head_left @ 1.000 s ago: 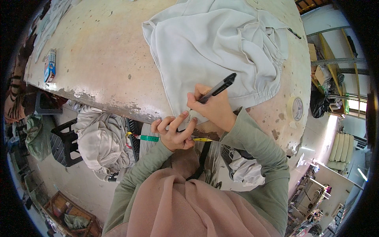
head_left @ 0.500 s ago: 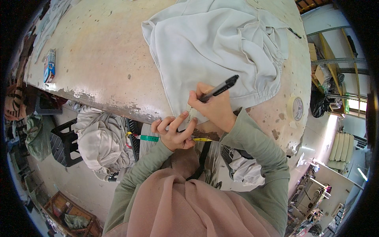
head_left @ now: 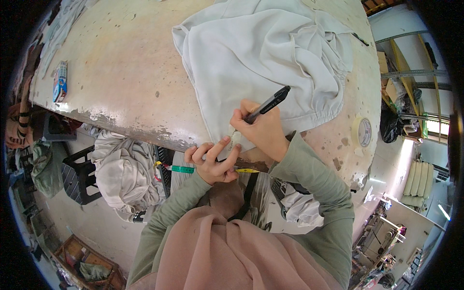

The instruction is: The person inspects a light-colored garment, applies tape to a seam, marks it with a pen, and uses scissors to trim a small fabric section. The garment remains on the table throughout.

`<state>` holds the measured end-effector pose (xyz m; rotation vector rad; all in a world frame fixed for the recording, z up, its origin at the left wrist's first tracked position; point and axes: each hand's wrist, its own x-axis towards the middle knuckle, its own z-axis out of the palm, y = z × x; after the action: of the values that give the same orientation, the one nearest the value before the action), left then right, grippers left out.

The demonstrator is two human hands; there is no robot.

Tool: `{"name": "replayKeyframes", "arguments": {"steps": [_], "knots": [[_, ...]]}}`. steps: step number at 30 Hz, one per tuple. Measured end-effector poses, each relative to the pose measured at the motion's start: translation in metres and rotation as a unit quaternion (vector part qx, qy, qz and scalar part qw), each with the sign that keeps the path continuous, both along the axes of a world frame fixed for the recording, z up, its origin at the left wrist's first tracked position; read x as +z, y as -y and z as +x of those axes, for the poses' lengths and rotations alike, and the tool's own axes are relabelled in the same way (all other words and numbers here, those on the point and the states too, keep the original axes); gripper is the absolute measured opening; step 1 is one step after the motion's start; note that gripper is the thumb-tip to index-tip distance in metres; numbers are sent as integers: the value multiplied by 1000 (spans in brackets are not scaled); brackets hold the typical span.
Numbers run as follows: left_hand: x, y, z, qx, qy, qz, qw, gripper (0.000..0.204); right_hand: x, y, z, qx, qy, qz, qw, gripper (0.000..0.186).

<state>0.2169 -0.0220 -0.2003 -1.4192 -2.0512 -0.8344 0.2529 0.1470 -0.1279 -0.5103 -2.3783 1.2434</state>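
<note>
A pale grey garment (head_left: pixel 227 63) lies spread in folds across the table, its lower corner reaching the near edge. On that corner sits a small cream strip (head_left: pixel 236 138) with faint marks. My right hand (head_left: pixel 265 133) is closed around a black pen (head_left: pixel 270 103), tip down at the strip; the fingers hide the tip. My left hand (head_left: pixel 216 163) rests at the table edge with fingers apart, index and middle fingertips on either side of the strip. A green and yellow tape measure (head_left: pixel 182 169) passes behind my left hand, below the table edge.
The worn table (head_left: pixel 125 58) bears a roll of tape (head_left: pixel 363 132) at right and a small blue carton (head_left: pixel 60 82) at far left. Below its edge, light cloth (head_left: pixel 125 169) is heaped at left beside a black crate (head_left: pixel 79 176); more white cloth (head_left: pixel 300 208) lies at right.
The pen's upper end has tipped slightly left and down as my right hand shifts a little. My left hand and the garment stay nearly still.
</note>
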Motion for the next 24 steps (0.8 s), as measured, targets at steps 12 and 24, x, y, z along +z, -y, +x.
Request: {"name": "replayKeyframes", "arguments": {"steps": [12,24], "knots": [[17,-2,0,5,54,-12,998,37,-2,-1,5,-9,17,-80,997,20],[85,-47,20,-418,380,42,824,50,11,-5,35,124,-222,337,907,15]]}}
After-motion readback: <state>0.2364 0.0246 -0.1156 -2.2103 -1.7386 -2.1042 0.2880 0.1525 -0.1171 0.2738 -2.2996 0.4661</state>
